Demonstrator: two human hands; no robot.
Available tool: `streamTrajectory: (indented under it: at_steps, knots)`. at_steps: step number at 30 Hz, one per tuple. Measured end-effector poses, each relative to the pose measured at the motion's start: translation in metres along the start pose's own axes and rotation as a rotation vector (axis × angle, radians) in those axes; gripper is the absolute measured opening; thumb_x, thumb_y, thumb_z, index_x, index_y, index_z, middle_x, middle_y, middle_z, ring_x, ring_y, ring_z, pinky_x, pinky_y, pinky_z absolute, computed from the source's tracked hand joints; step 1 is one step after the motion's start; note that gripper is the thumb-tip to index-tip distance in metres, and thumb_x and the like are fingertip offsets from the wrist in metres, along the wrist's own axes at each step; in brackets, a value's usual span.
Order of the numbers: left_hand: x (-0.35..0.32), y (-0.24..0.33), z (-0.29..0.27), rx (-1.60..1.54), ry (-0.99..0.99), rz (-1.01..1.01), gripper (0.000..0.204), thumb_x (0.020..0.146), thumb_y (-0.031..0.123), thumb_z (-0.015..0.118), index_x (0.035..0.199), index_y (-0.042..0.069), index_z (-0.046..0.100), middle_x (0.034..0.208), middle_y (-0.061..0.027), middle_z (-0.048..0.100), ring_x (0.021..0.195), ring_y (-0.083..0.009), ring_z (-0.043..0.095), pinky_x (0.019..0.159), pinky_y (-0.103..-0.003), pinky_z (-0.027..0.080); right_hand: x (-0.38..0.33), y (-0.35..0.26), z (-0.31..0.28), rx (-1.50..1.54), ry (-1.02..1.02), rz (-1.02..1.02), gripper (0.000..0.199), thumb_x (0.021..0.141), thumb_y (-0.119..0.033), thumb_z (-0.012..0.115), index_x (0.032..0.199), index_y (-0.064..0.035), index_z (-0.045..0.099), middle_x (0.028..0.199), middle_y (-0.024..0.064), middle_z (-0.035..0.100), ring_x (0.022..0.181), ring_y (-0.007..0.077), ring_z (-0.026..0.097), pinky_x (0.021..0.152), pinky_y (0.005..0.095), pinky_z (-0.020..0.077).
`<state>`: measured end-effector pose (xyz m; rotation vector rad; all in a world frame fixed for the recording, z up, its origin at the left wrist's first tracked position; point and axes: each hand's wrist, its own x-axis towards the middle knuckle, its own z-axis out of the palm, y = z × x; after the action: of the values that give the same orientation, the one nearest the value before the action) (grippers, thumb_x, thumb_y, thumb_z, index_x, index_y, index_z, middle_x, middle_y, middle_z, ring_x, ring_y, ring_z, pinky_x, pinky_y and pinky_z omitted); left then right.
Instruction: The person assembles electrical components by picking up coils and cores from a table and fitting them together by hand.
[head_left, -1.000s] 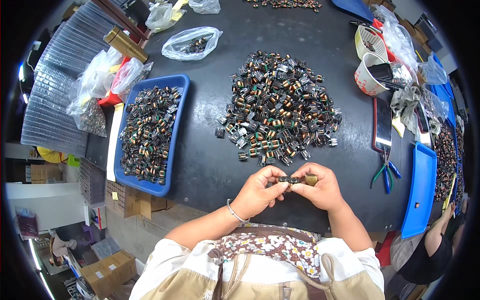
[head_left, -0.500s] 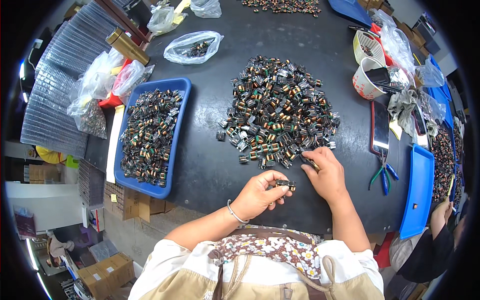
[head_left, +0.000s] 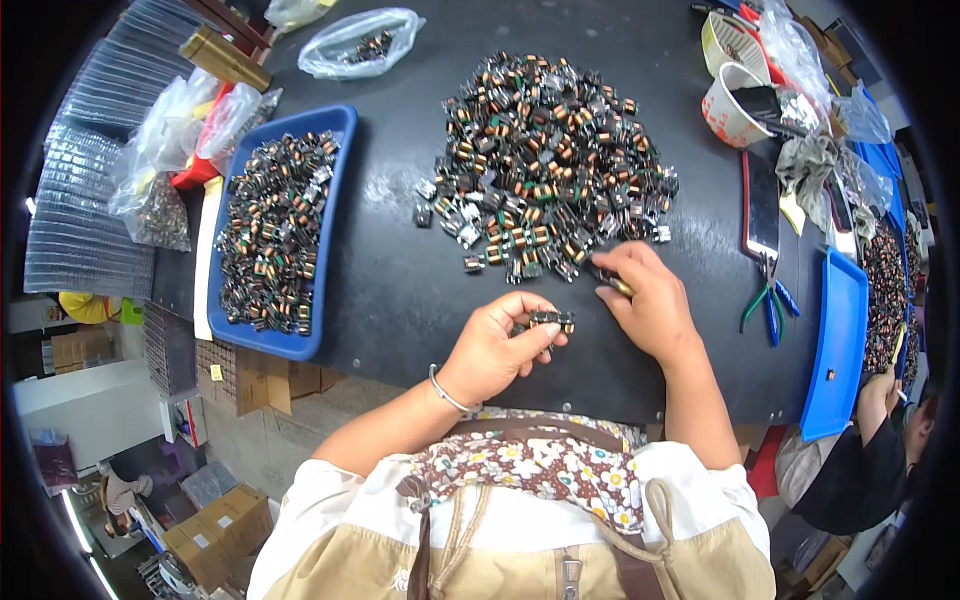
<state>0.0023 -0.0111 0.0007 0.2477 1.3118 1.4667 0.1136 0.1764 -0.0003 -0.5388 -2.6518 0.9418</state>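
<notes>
Head camera: wide fisheye, left of two on my head; looks steeply down, my left hand (head_left: 500,346) and right hand (head_left: 652,306) near, table (head_left: 390,250) beyond.

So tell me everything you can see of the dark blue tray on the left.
The dark blue tray is shallow and rectangular with rounded corners and a raised rim, and looks like plastic. It lies upright on the black table, left of the loose pile, long sides running near to far. Jumbled small components cover its bottom, dark with coppery windings. Neither left hand nor right hand touches it.
</notes>
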Motion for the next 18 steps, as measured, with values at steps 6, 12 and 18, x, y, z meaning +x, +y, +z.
streamTrajectory:
  at_steps: [6, 12, 18]
  knots:
    - [0.003, -0.001, 0.005, 0.101, 0.010, 0.028, 0.014, 0.089, 0.006, 0.062, 0.102, 0.003, 0.058, 0.087, -0.0086, 0.067, 0.065, -0.0067, 0.059, 0.049, -0.016, 0.044, 0.006, 0.006, 0.005, 0.211, -0.014, 0.045, 0.022, 0.078, -0.004, 0.067, 0.100, -0.0040, 0.065, 0.096, 0.0097, 0.064, 0.084, 0.0264, 0.064, 0.073, 0.0338, 0.0506]
    - [0.005, -0.002, 0.004, 0.133, 0.023, 0.101, 0.015, 0.089, 0.005, 0.063, 0.103, 0.004, 0.058, 0.088, -0.0084, 0.068, 0.066, -0.0060, 0.059, 0.049, -0.016, 0.044, -0.004, 0.000, -0.008, 0.457, -0.210, 0.065, 0.025, 0.082, -0.001, 0.062, 0.107, -0.0025, 0.064, 0.094, 0.0101, 0.065, 0.085, 0.0189, 0.065, 0.076, 0.0287, 0.0497]
    - [0.011, -0.002, 0.004, 0.148, 0.001, 0.115, 0.017, 0.089, 0.005, 0.063, 0.104, 0.004, 0.057, 0.089, -0.0086, 0.068, 0.066, -0.0062, 0.060, 0.049, -0.016, 0.044, -0.009, -0.004, 0.001, 0.754, -0.207, 0.265, 0.023, 0.079, -0.004, 0.068, 0.102, -0.0020, 0.063, 0.084, 0.0038, 0.063, 0.073, 0.0097, 0.058, 0.066, 0.0267, 0.0475]
